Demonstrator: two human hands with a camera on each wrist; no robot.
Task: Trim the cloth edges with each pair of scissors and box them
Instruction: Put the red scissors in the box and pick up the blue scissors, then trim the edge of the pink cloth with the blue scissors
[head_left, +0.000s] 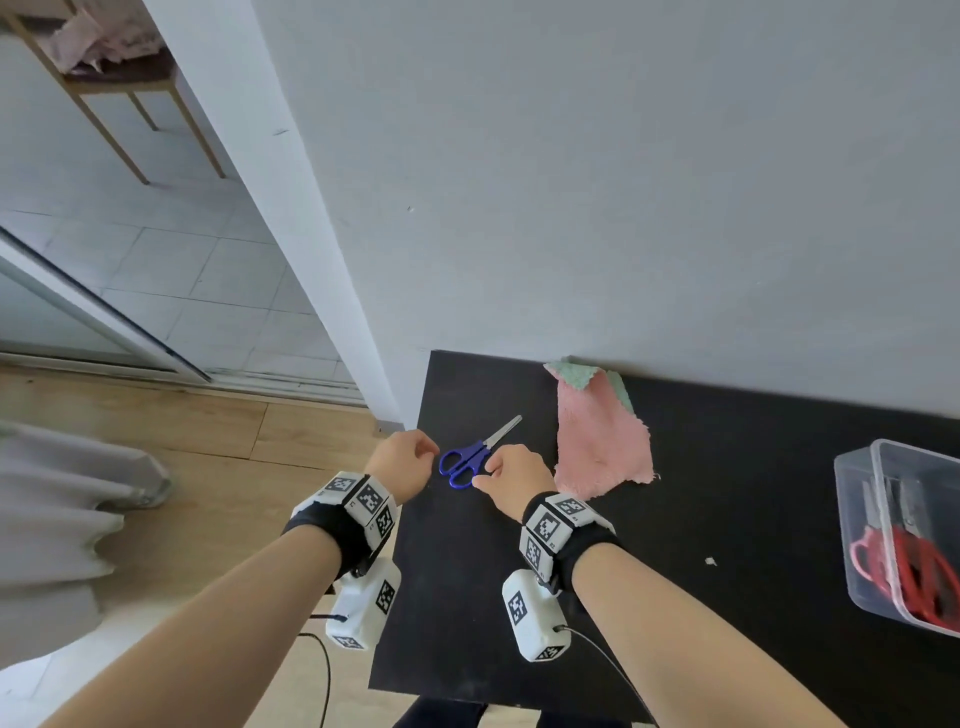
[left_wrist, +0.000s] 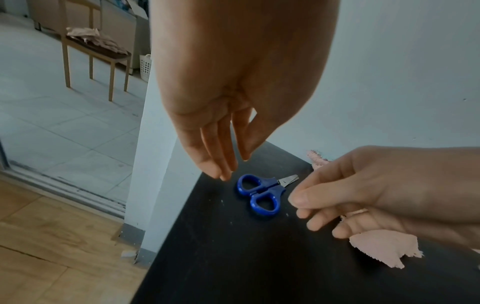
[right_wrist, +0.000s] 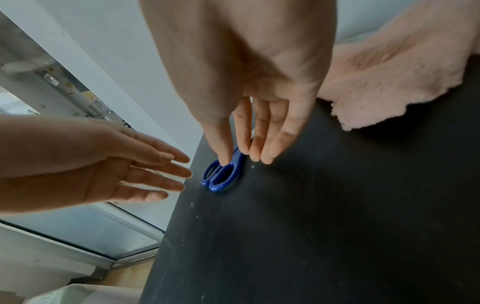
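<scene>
The blue scissors (head_left: 470, 457) are lying on the black table (head_left: 727, 493) between both hands. The left hand (head_left: 402, 460) is hovering beside them, fingers loose, holding nothing. The right hand (head_left: 511, 475) is reaching down with straight fingers, thumb touching a handle loop.

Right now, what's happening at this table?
A person is reaching with both hands for the blue scissors lying shut on the black table. The right hand has its fingertips at the blue handles, apparently touching; the left hand hovers open just beside them, holding nothing. The pink cloth lies flat next to the scissors, against the wall. At the right edge, a clear plastic box already holds red-handled scissors. A small scrap lies on the table.
</scene>
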